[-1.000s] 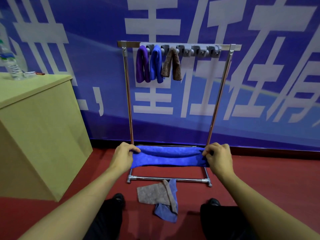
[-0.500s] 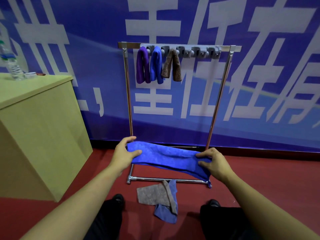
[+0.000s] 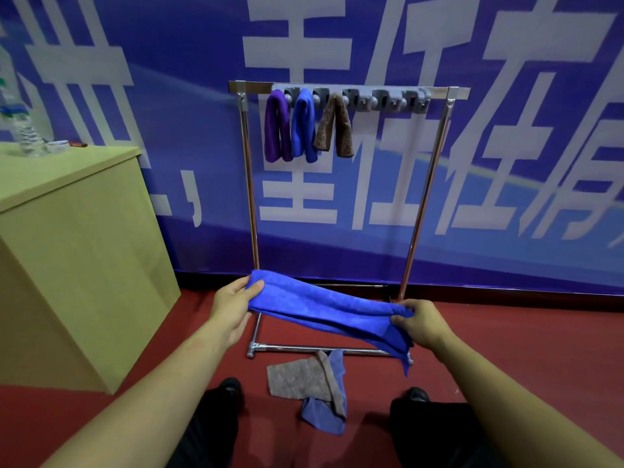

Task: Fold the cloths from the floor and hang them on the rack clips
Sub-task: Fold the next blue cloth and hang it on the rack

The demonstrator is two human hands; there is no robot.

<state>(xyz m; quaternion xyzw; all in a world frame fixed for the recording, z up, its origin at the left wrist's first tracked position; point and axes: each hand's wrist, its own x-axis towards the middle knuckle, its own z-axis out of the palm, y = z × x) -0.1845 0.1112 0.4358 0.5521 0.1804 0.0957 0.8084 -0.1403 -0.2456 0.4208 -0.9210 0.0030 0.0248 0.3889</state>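
Blue folded microfibre cloth [image 3: 324, 307] is stretched between both hands: the left hand [image 3: 231, 304] pinches its higher end, the right hand [image 3: 420, 322] grips its lower end. It hangs above the red floor [image 3: 506, 349], before the steel rack [image 3: 422, 204] with grey clips [image 3: 385, 99].

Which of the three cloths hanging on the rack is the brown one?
The rightmost hanging cloth. It is brown and its two halves spread apart, while the purple cloth and the blue cloth to its left hang closed.
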